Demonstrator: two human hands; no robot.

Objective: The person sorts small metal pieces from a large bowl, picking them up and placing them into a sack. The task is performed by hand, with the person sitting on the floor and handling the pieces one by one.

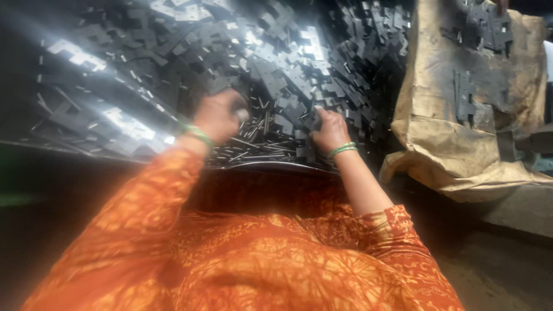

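A large heap of flat dark stamped metal pieces (271, 63) fills the space in front of me. My left hand (219, 113) reaches into the heap with fingers curled around something small and pale; what it is I cannot tell. My right hand (328, 129) is closed on a dark flat metal piece (313, 122) at the near edge of the heap. Thin metal strips (253, 147) lie between the two hands. Both wrists wear green bangles, and orange patterned sleeves cover my arms.
A soiled tan sack (455, 115) stands at the right with several dark metal pieces (484, 29) lying on top. The heap sits on a dark sheet whose near rim (271, 166) runs just below my hands. Bare floor (501, 270) shows at the lower right.
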